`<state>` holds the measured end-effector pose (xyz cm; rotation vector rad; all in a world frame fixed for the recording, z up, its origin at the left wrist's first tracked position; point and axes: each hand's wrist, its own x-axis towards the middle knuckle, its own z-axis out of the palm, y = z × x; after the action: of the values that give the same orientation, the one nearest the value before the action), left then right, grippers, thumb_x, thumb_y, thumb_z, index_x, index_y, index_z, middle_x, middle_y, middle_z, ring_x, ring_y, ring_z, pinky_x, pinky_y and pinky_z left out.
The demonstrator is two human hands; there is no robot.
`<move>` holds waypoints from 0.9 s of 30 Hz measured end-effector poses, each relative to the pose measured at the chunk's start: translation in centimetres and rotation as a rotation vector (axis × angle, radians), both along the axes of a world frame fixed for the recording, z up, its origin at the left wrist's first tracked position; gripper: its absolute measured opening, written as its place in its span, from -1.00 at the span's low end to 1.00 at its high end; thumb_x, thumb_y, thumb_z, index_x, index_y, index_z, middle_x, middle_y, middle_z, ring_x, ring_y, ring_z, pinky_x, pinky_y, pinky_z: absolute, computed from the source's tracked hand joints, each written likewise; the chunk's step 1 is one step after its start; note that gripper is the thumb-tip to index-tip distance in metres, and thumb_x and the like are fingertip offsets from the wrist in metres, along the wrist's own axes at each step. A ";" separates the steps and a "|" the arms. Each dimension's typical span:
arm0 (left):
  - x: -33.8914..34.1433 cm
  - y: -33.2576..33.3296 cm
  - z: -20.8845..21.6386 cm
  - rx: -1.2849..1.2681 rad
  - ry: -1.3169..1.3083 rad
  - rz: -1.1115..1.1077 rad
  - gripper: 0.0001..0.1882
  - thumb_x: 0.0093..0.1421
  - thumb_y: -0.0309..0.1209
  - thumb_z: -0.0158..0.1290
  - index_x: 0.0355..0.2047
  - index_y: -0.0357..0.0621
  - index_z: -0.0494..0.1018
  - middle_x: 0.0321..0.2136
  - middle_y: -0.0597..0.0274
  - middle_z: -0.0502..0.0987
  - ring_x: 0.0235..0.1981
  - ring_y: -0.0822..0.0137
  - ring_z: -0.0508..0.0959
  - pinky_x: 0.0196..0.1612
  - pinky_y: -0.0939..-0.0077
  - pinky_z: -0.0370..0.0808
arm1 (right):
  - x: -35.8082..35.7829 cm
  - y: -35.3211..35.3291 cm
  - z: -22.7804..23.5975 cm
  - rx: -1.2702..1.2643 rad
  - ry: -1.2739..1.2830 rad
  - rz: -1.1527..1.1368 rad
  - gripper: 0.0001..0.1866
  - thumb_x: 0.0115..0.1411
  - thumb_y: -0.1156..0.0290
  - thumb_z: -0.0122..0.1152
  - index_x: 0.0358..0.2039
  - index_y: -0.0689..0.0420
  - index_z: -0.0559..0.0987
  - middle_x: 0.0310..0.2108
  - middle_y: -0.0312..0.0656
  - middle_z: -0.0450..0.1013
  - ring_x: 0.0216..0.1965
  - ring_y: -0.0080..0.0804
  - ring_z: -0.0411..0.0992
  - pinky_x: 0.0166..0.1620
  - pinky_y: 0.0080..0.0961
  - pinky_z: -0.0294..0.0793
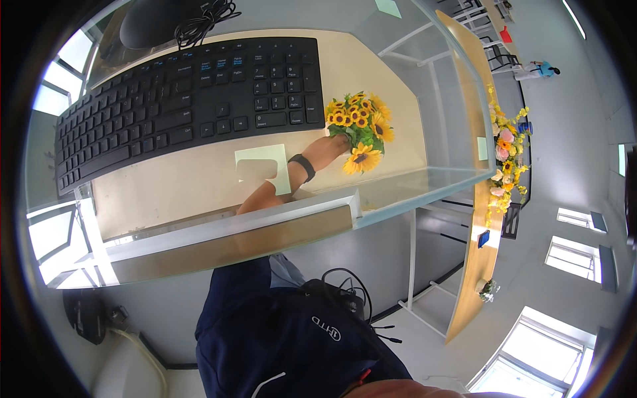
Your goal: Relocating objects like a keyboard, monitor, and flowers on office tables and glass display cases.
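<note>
A black wristband (302, 168) circles the wrist of my left hand (326, 150), which reaches in from the lower left over a glass edge. Its fingers are closed at the base of a bunch of sunflowers (361, 132), yellow with dark centres and green leaves; the flowers partly hide the fingertips. This bunch sits beside the right end of a black keyboard (192, 106) on a pale board (398, 99). Near my forearm lies a pale green square (252, 154). My right hand does not show.
Glass walls (424, 182) with a light metal rail (232, 229) enclose the board. Behind the keyboard are a coiled black cable (206, 20) and a dark rounded object (149, 23). At right, a long wooden table (474, 265) bears flower arrangements (507, 156); a person (541, 69) is far off.
</note>
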<state>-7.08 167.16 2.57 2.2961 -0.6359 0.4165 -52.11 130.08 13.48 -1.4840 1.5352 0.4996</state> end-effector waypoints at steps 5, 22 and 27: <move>0.0 0.2 0.2 -0.004 0.051 -0.001 -0.72 -0.06 -0.56 -0.15 -0.27 -0.16 0.34 -0.29 0.16 0.35 -0.31 0.21 0.43 -0.35 0.45 0.43 | 0.1 0.0 0.1 0.004 -0.003 0.023 -0.88 -0.04 0.42 0.02 -0.44 0.14 0.43 -0.62 -0.25 0.37 -0.69 -0.51 0.31 -0.67 -0.64 0.25; -23.0 10.9 8.7 -0.401 0.383 0.404 -0.85 0.00 -0.39 -0.04 -0.49 -0.22 0.42 -0.58 0.08 0.44 -0.50 0.13 0.45 -0.47 0.35 0.38 | 7.0 -0.5 -5.1 0.082 -0.177 0.279 -0.92 -0.05 0.47 0.03 -0.51 0.18 0.45 -0.67 -0.27 0.36 -0.71 -0.53 0.31 -0.69 -0.65 0.24; -31.2 9.5 14.4 -0.094 0.459 0.273 -0.88 0.00 -0.38 -0.03 -0.49 -0.14 0.44 -0.58 0.13 0.47 -0.54 0.12 0.45 -0.47 0.33 0.39 | 13.3 -0.9 -7.8 0.028 -0.306 0.563 -0.93 -0.06 0.49 0.04 -0.53 0.20 0.46 -0.69 -0.28 0.35 -0.72 -0.54 0.31 -0.69 -0.65 0.24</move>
<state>-38.29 176.67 17.01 2.2818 -0.0743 0.0321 -38.78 129.14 5.66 -1.8745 0.8614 0.5778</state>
